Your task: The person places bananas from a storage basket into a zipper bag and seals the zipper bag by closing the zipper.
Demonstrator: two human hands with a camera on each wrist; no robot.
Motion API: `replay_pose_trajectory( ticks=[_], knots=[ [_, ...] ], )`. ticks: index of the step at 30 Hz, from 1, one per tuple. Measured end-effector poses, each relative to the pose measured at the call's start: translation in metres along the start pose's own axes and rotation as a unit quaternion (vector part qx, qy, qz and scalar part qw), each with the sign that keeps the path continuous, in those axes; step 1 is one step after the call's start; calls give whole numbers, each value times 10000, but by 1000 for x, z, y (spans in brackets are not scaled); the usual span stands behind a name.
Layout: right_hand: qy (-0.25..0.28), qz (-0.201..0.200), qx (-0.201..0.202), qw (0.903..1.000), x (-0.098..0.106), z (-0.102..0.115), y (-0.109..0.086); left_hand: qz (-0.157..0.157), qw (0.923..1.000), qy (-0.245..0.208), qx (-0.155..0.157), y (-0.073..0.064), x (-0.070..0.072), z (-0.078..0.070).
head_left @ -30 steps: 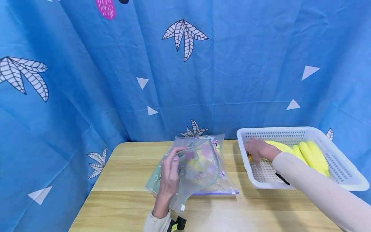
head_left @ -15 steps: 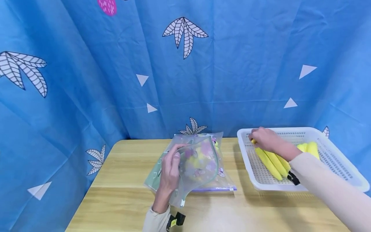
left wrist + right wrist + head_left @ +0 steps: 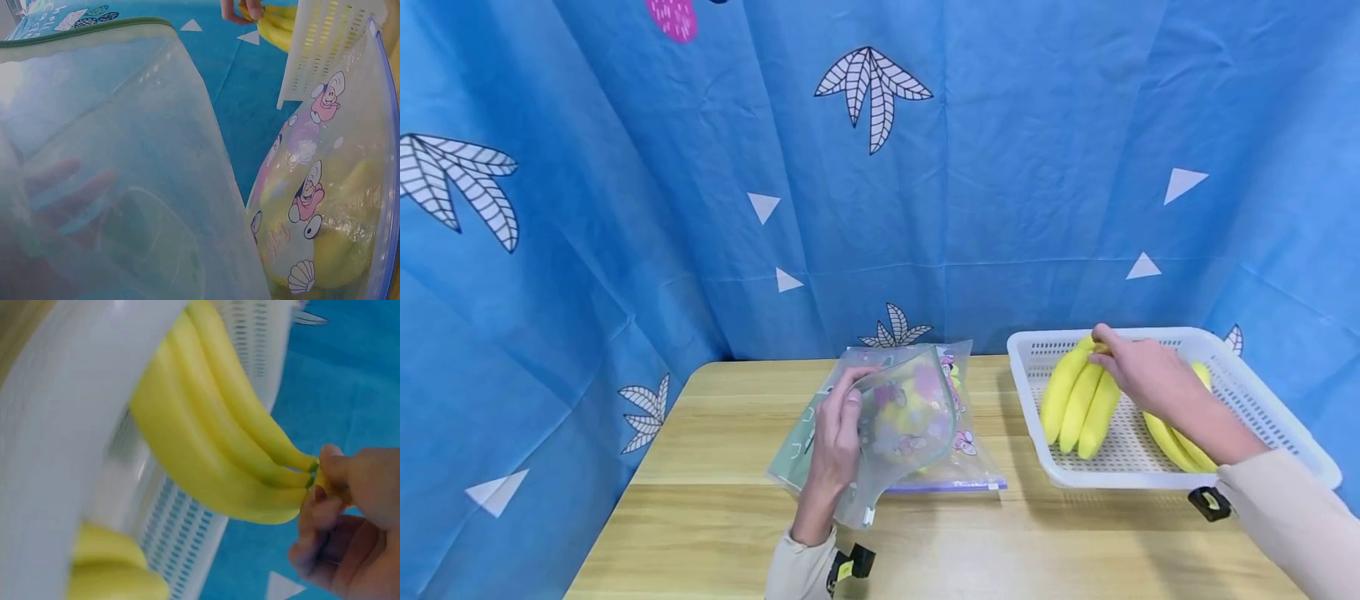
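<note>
My right hand [image 3: 1153,379] pinches the stem end of a bunch of yellow bananas [image 3: 1078,407] at the left side of a white basket [image 3: 1032,417]. In the right wrist view the bananas [image 3: 212,444] fan out from thumb and fingertips toward the basket's rim. My left hand [image 3: 837,442] holds a translucent zip bag [image 3: 917,429] with a green edge, its mouth spread apart. Fingers [image 3: 56,187] show blurred through its plastic in the left wrist view. Behind and right of it lies a printed zip bag [image 3: 977,450] with a purple zip and yellow contents.
More bananas [image 3: 1176,442] lie in the basket, partly behind my right forearm. The basket stands on the right of the wooden table [image 3: 722,450]. A blue patterned curtain [image 3: 1022,167] hangs behind the table and at its sides.
The right hand has raised the banana bunch by its stem, and the bunch has swung to hang down at the basket's left. The left hand and its bag stay nearly still.
</note>
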State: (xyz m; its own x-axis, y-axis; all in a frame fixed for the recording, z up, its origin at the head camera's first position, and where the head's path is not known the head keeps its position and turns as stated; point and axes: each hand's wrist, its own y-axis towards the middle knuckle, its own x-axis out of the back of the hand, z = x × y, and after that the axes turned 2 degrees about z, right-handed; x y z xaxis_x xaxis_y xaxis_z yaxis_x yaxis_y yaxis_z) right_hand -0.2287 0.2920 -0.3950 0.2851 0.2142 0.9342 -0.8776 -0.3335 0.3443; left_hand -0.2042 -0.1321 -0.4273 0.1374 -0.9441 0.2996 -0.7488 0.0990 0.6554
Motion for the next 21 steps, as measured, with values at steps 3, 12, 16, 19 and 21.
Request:
replay_pose_trajectory(
  ticks=[3, 12, 16, 19, 21],
  knots=[
    [916, 64, -431, 9948, 5, -3, -7, -41, 10000, -45, 27, 0, 0, 1],
    [2645, -486, -909, 9589, 8, 2, -18, -199, 9998, -4, 95, -2, 11, 4],
    [3208, -572, -918, 9409, 9, 7, -25, -85, 9998, 49, 180, -3, 18, 6],
    [3488, -625, -986, 9299, 10, 12, -29, -22, 9996, 125, 245, -3, 23, 11],
    [3573, -672, -1032, 9258, 10, 16, -31, -20, 9992, 183, 350, -3, 27, 15]
  ],
)
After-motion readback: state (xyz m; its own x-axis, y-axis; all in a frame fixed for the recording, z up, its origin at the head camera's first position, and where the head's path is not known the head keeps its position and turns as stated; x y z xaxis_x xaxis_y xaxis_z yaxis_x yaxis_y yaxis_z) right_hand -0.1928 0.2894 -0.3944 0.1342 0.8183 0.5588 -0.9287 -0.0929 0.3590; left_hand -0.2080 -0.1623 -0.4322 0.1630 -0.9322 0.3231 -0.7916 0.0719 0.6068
